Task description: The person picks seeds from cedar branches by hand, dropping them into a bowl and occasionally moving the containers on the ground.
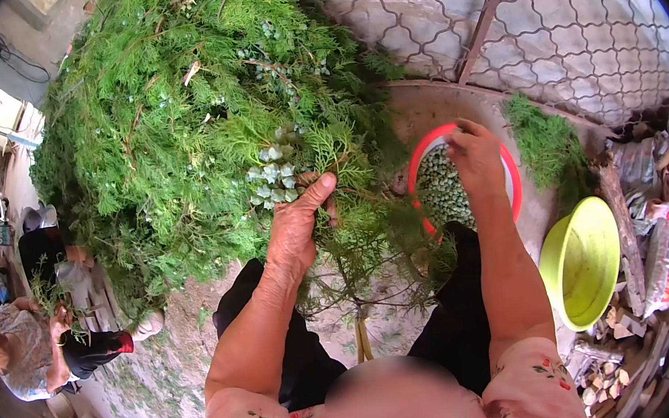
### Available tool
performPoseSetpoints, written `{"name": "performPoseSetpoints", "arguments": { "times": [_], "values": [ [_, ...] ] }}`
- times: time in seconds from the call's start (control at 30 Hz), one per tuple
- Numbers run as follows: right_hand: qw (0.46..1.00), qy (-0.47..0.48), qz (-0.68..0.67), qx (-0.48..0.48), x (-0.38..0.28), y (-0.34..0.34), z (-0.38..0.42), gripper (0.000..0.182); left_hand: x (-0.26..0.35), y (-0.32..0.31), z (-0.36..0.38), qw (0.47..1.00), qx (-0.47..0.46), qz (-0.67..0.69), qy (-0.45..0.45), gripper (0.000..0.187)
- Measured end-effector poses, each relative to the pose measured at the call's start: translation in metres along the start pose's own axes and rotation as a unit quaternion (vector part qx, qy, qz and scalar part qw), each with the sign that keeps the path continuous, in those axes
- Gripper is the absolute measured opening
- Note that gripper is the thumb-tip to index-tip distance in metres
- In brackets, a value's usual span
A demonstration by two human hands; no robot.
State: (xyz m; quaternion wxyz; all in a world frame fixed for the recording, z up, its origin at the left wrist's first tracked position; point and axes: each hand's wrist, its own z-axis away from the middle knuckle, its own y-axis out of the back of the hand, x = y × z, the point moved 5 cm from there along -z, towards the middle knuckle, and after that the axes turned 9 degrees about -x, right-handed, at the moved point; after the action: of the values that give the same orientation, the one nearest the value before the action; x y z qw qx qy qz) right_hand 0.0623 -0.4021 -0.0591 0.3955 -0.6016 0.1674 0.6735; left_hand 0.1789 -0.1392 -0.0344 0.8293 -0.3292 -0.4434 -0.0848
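Observation:
My left hand (296,226) is closed around a leafy green cypress branch (351,244), thumb on top. A cluster of pale blue-green cones (272,175) shows beside the fingers. To the right, a red-rimmed basin (513,187) stands on the ground, partly filled with small green cones (440,183). Over this basin hangs my right hand (476,160), its fingers curled together; whatever they hold, if anything, is hidden. The branch spreads down between my knees.
A large heap of cut cypress branches (174,128) rises ahead and left. At right are a yellow-green basin (583,262), loose sprigs (543,141), firewood (607,384) and bags (665,252). Wire mesh (562,22) stands behind. Another person (29,342) sits at left, holding a sprig.

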Motion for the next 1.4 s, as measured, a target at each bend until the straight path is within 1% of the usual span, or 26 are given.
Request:
{"name": "performPoseSetpoints", "arguments": {
  "times": [0.03, 0.07, 0.1, 0.13, 0.2, 0.23, 0.3, 0.33, 0.4, 0.43, 0.5, 0.53, 0.6, 0.73, 0.83, 0.9, 0.93, 1.0, 1.07, 1.13, 1.2, 1.23, 1.3, 1.33, 1.37, 1.4],
  "values": [
    [1.0, 0.0, 0.001, 0.0, 0.004, 0.014, -0.004, 0.036, 0.0, 0.0, 0.0, 1.0, -0.012, -0.003, 0.004, 0.036],
    [0.987, 0.033, 0.137, 0.079, 0.001, 0.034, -0.006, 0.038, 0.0, 0.0, 0.0, 1.0, -0.013, -0.001, 0.005, 0.036],
    [0.948, 0.066, 0.27, 0.156, -0.011, 0.041, -0.001, 0.04, 0.001, -0.001, 0.001, 1.0, -0.008, 0.0, -0.01, 0.036],
    [0.947, 0.068, 0.271, 0.159, -0.014, 0.043, 0.001, 0.04, 0.003, -0.003, 0.0, 1.0, -0.005, 0.001, -0.024, 0.036],
    [0.817, 0.251, 0.485, 0.184, -0.039, 0.027, 0.019, 0.038, 0.003, -0.004, 0.002, 1.0, -0.021, 0.0, -0.01, 0.037],
    [0.816, 0.251, 0.486, 0.186, -0.039, 0.02, 0.022, 0.038, 0.002, -0.005, 0.002, 0.999, -0.033, -0.002, 0.004, 0.038],
    [0.889, 0.211, 0.403, 0.056, -0.027, -0.006, 0.023, 0.036, -0.001, -0.005, 0.002, 0.999, -0.035, -0.013, 0.019, 0.041],
    [0.889, 0.21, 0.402, 0.059, -0.026, -0.018, 0.029, 0.036, -0.002, -0.006, 0.002, 0.999, -0.037, -0.015, 0.026, 0.042],
    [0.975, 0.105, 0.192, -0.045, -0.015, -0.04, 0.035, 0.031, -0.006, -0.007, 0.002, 0.999, -0.039, -0.018, 0.032, 0.042],
    [0.975, 0.105, 0.191, -0.044, -0.017, -0.044, 0.038, 0.031, -0.009, -0.007, 0.0, 0.999, -0.04, -0.011, 0.031, 0.042],
    [0.967, -0.017, 0.09, -0.238, -0.005, -0.067, 0.043, 0.028, -0.011, -0.008, -0.003, 0.999, -0.043, -0.004, 0.028, 0.042],
    [0.967, -0.017, 0.09, -0.238, -0.007, -0.074, 0.048, 0.028, -0.012, -0.008, -0.004, 0.998, -0.049, -0.001, 0.034, 0.04],
    [0.935, -0.077, -0.123, -0.323, -0.007, -0.091, 0.06, 0.029, -0.015, -0.009, -0.004, 0.998, -0.054, 0.001, 0.043, 0.039],
    [0.935, -0.068, -0.108, -0.331, -0.009, -0.09, 0.059, 0.028, -0.013, -0.013, -0.002, 0.996, -0.056, -0.011, 0.066, 0.038],
    [0.947, -0.041, -0.021, -0.319, -0.009, -0.085, 0.055, 0.023, -0.015, -0.013, -0.003, 0.997, -0.05, -0.022, 0.061, 0.039],
    [0.968, -0.003, -0.002, -0.251, -0.014, -0.084, 0.054, 0.018, -0.016, -0.014, -0.003, 0.997, -0.048, -0.022, 0.058, 0.04],
    [0.968, -0.003, -0.002, -0.25, -0.012, -0.087, 0.056, 0.018, -0.015, -0.017, -0.003, 0.997, -0.058, -0.038, 0.042, 0.039],
    [0.986, 0.046, 0.084, -0.136, -0.012, -0.084, 0.057, 0.017, -0.017, -0.021, -0.003, 0.996, -0.068, -0.053, 0.027, 0.039],
    [0.992, 0.035, 0.043, -0.115, -0.001, -0.085, 0.056, 0.017, -0.02, -0.022, -0.004, 0.997, -0.056, -0.044, 0.019, 0.037],
    [0.995, 0.025, 0.002, -0.095, 0.003, -0.082, 0.054, 0.016, -0.024, -0.02, -0.005, 0.996, -0.061, -0.05, 0.04, 0.037],
    [0.995, 0.065, 0.08, -0.006, -0.004, -0.069, 0.05, 0.02, -0.023, -0.016, -0.003, 0.995, -0.065, -0.055, 0.06, 0.037],
    [0.995, 0.065, 0.079, -0.005, -0.007, -0.066, 0.045, 0.02, -0.02, -0.013, 0.001, 0.996, -0.059, -0.044, 0.056, 0.038],
    [0.995, -0.006, -0.094, -0.026, -0.003, -0.058, 0.033, 0.025, -0.018, -0.012, 0.002, 0.997, -0.052, -0.032, 0.053, 0.038],
    [0.983, -0.051, -0.147, -0.099, 0.01, -0.061, 0.029, 0.029, -0.016, -0.012, 0.002, 0.998, -0.052, -0.016, 0.04, 0.037],
    [0.983, -0.051, -0.147, -0.101, 0.015, -0.061, 0.028, 0.029, -0.014, -0.011, 0.001, 0.998, -0.052, -0.001, 0.026, 0.036],
    [0.967, -0.083, -0.178, -0.164, 0.019, -0.072, 0.033, 0.027, -0.014, -0.01, 0.001, 0.998, -0.057, 0.0, 0.03, 0.035]
  ]
}}
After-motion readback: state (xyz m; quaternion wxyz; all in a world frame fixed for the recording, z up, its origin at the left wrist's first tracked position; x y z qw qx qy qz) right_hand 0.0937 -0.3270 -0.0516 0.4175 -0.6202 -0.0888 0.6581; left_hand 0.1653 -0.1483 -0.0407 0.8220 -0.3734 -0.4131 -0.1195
